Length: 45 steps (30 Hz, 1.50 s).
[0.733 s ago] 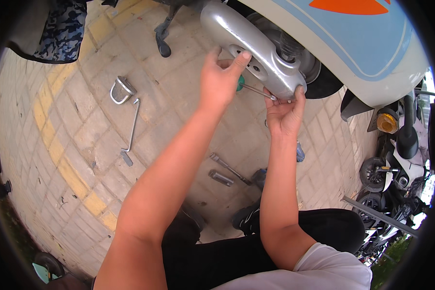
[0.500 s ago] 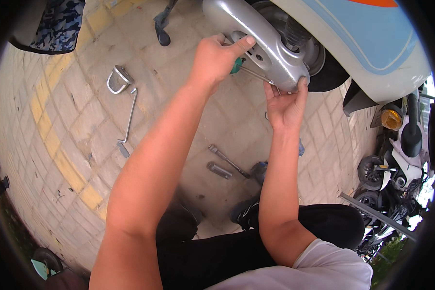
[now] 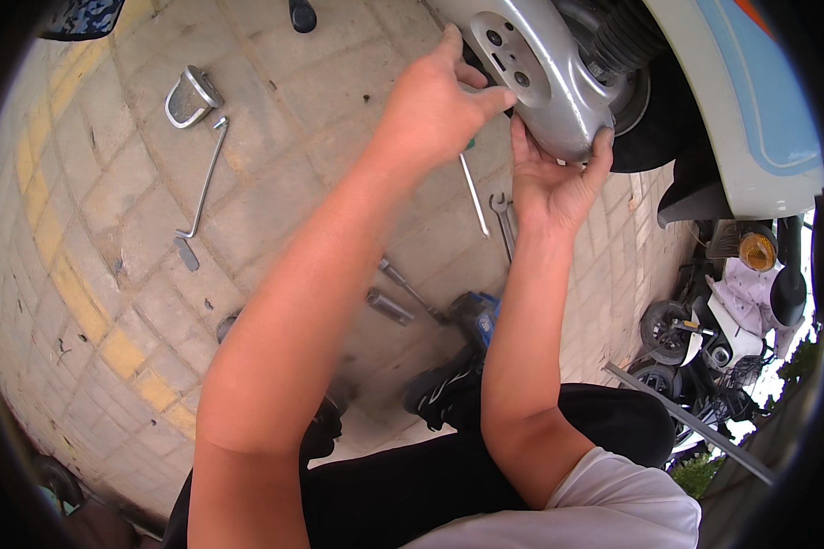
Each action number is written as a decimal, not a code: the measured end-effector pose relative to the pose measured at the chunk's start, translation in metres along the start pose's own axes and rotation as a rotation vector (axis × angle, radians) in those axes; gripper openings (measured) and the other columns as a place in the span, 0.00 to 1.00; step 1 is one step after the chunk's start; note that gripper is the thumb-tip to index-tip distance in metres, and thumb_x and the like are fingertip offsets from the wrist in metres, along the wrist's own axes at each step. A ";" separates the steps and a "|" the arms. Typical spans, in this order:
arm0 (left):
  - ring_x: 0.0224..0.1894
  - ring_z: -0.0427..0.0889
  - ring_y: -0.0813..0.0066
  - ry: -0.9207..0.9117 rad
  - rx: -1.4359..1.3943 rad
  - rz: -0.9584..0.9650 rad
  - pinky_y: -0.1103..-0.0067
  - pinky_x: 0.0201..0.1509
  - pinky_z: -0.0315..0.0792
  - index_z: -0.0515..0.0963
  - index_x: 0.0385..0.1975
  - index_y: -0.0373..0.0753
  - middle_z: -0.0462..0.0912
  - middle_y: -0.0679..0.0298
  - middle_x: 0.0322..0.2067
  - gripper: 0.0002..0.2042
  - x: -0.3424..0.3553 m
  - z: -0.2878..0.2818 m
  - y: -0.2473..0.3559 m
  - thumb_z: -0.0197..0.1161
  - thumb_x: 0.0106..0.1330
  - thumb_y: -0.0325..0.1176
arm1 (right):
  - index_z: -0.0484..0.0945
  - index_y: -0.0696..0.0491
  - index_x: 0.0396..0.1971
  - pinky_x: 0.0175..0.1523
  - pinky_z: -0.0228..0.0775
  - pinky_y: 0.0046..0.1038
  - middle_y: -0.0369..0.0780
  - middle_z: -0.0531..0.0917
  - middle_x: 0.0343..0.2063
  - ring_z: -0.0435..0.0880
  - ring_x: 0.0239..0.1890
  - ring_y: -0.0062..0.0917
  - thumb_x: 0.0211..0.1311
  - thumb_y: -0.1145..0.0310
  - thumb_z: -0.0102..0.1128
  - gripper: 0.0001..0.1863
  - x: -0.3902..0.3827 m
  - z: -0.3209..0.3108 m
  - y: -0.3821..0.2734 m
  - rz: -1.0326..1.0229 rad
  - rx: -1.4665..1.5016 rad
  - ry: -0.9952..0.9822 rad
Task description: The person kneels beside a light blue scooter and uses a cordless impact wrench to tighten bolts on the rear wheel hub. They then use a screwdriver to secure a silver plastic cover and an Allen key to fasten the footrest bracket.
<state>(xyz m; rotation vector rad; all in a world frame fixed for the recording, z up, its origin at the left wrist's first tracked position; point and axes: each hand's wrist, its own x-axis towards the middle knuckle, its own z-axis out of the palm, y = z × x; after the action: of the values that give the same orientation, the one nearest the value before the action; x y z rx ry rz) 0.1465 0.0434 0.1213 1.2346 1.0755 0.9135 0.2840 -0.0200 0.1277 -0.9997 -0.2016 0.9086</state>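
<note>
Head-worn fisheye view, steeply downward, close over paved ground (image 3: 110,274).
</note>
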 end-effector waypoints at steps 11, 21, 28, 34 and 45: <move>0.29 0.78 0.73 -0.167 0.230 -0.196 0.76 0.36 0.73 0.75 0.52 0.31 0.84 0.53 0.36 0.26 0.018 -0.062 -0.049 0.66 0.58 0.41 | 0.61 0.49 0.61 0.59 0.69 0.49 0.43 0.63 0.59 0.66 0.60 0.42 0.53 0.50 0.68 0.39 -0.002 0.004 0.000 -0.008 0.007 0.035; 0.46 0.78 0.50 -0.012 1.153 0.165 0.65 0.48 0.73 0.78 0.41 0.38 0.78 0.53 0.42 0.13 0.037 -0.068 -0.138 0.62 0.58 0.34 | 0.60 0.50 0.61 0.59 0.70 0.47 0.44 0.63 0.59 0.67 0.59 0.43 0.52 0.50 0.69 0.40 -0.004 0.006 -0.001 -0.024 -0.014 0.049; 0.45 0.77 0.47 -0.164 1.074 0.052 0.63 0.49 0.73 0.76 0.40 0.37 0.77 0.51 0.42 0.10 0.080 -0.052 -0.160 0.58 0.59 0.26 | 0.59 0.50 0.62 0.59 0.69 0.48 0.44 0.62 0.59 0.67 0.60 0.43 0.53 0.48 0.68 0.41 -0.001 0.001 -0.004 0.039 -0.002 0.037; 0.38 0.81 0.64 0.007 0.362 -0.032 0.72 0.46 0.74 0.77 0.41 0.33 0.82 0.56 0.34 0.09 0.046 -0.048 -0.102 0.60 0.64 0.29 | 0.60 0.49 0.61 0.60 0.68 0.49 0.43 0.64 0.59 0.67 0.60 0.43 0.52 0.49 0.68 0.40 0.000 0.000 0.000 0.024 0.004 0.036; 0.34 0.76 0.77 0.124 -0.636 -0.173 0.79 0.41 0.72 0.80 0.40 0.31 0.81 0.62 0.31 0.10 0.004 0.024 -0.002 0.64 0.61 0.28 | 0.61 0.50 0.60 0.60 0.67 0.49 0.44 0.65 0.58 0.66 0.60 0.43 0.55 0.49 0.66 0.37 0.000 0.001 -0.002 0.028 0.018 0.016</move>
<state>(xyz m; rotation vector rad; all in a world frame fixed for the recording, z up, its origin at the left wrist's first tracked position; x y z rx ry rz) 0.1708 0.0402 0.1188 0.5582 0.8702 1.0955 0.2846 -0.0194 0.1300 -0.9952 -0.1660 0.9255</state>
